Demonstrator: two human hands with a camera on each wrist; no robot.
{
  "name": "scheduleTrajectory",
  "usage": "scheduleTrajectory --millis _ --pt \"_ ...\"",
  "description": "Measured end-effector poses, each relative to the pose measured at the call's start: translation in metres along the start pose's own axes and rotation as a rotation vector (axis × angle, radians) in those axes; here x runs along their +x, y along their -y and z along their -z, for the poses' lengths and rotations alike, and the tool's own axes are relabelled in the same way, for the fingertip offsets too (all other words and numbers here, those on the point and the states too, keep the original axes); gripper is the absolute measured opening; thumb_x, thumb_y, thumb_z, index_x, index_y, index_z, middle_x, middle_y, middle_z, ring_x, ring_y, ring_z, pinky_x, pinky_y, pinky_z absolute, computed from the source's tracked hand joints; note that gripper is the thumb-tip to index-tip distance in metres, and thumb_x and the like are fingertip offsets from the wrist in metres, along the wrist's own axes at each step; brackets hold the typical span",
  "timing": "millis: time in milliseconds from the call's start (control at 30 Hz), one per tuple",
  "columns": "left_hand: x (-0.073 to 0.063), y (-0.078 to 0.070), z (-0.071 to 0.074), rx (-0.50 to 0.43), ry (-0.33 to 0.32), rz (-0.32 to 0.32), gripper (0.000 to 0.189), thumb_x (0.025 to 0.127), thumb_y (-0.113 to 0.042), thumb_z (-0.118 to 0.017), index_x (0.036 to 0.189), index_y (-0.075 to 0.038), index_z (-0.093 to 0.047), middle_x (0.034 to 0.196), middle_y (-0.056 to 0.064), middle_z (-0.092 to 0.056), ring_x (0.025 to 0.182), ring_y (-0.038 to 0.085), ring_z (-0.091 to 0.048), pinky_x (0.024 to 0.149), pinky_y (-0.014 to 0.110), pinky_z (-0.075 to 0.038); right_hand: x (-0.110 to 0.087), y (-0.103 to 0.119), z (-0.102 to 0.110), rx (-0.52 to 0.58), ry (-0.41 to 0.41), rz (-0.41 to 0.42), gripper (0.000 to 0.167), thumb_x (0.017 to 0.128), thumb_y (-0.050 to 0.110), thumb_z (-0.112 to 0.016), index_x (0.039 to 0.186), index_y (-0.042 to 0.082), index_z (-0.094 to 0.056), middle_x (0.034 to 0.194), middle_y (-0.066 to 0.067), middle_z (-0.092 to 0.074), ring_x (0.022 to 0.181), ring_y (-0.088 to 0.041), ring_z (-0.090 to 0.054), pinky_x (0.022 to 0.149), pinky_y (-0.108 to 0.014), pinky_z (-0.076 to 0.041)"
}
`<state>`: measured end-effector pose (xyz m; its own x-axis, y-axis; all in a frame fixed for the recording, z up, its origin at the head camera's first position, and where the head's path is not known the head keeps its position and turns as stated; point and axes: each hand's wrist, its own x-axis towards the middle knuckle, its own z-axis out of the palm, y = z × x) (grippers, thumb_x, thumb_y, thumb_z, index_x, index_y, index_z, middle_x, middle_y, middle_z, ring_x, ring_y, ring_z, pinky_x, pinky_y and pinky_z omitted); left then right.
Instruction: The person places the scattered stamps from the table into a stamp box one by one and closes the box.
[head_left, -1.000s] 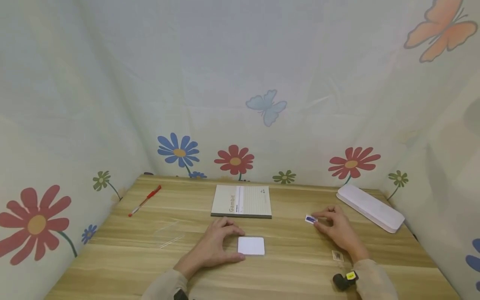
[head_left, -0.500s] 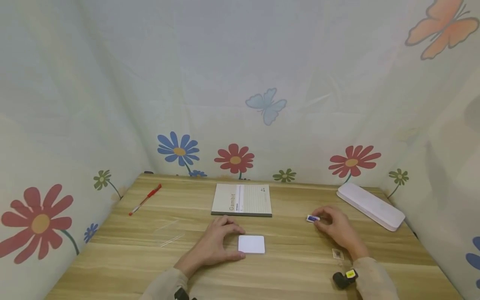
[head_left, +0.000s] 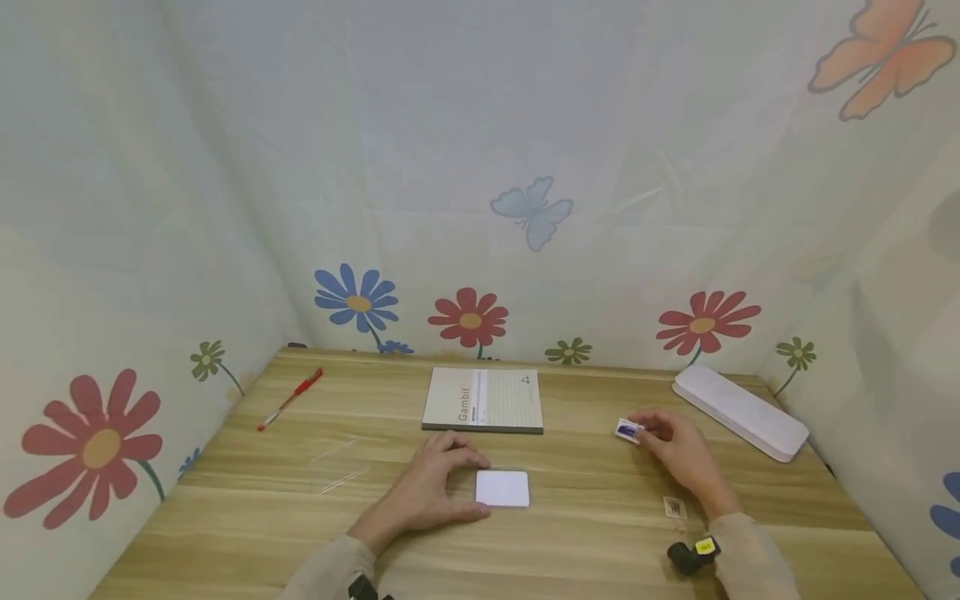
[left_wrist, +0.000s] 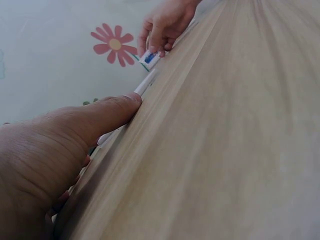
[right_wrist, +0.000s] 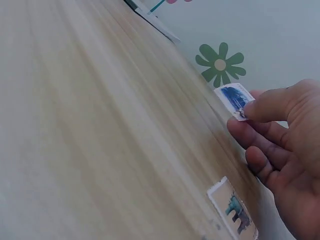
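Our right hand (head_left: 684,457) pinches small blue-and-white perforated paper stamp (head_left: 627,430), tilted up more than moments ago: seemingly free of wooden surface (head_left: 573,479). Our left hand (head_left: 431,483), thumb and fingers wide apart, loosely brackets white rounded-corner card (head_left: 504,489).

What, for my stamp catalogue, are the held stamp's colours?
The stamp is mainly blue with white edges, clearest in the right wrist view.

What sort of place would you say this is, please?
Probably a desk space closed in by hangings: a wooden tabletop with a notebook on it, before a flower and butterfly printed hanging.
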<state>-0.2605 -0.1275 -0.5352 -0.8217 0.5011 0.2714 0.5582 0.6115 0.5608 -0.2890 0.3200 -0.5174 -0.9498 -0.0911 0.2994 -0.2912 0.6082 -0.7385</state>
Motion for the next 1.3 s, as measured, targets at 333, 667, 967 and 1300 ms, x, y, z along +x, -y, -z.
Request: scheduleTrajectory --millis 333,667,967,1300 --pt "0.001 0.002 -0.001 0.007 -0.004 -0.005 0.061 0.076 -0.066 -0.096 0.126 -0.033 -0.079 0.137 -0.007 -0.06 0.131 0.019 -0.05 0.115 0.056 -0.045 0.001 0.002 0.003 0.054 -0.102 -0.084 0.023 0.105 -0.003 -0.072 0.127 -0.006 -0.076 0.105 -0.02 -0.075 0.084 -0.009 -0.065 0.07 -0.019 -0.055" --pt "0.0 0.001 0.0 -0.009 0.001 0.004 0.058 0.076 -0.065 -0.096 0.122 -0.036 -0.078 0.137 -0.007 -0.06 0.132 0.019 -0.049 0.115 0.057 -0.045 0.002 0.015 0.007 0.033 -0.112 -0.082 0.025 0.104 0.001 -0.075 0.128 -0.004 -0.078 0.11 -0.02 -0.077 0.087 -0.013 -0.066 0.074 -0.016 -0.054" --pt "0.001 0.002 -0.001 -0.012 0.001 0.001 0.055 0.077 -0.067 -0.095 0.119 -0.039 -0.076 0.137 -0.008 -0.06 0.133 0.02 -0.049 0.115 0.058 -0.044 0.003 0.031 0.003 0.081 -0.097 -0.079 0.025 0.105 0.001 -0.074 0.13 -0.005 -0.076 0.114 -0.021 -0.076 0.09 -0.011 -0.069 0.076 -0.016 -0.056" --pt "0.001 0.003 0.0 -0.007 0.003 -0.013 0.057 0.077 -0.067 -0.095 0.122 -0.037 -0.077 0.138 -0.009 -0.06 0.133 0.02 -0.05 0.115 0.058 -0.046 0.008 0.062 -0.007 0.205 -0.079 0.008 0.022 0.103 -0.004 -0.075 0.124 -0.01 -0.075 0.106 -0.024 -0.077 0.084 -0.007 -0.072 0.072 -0.019 -0.06"
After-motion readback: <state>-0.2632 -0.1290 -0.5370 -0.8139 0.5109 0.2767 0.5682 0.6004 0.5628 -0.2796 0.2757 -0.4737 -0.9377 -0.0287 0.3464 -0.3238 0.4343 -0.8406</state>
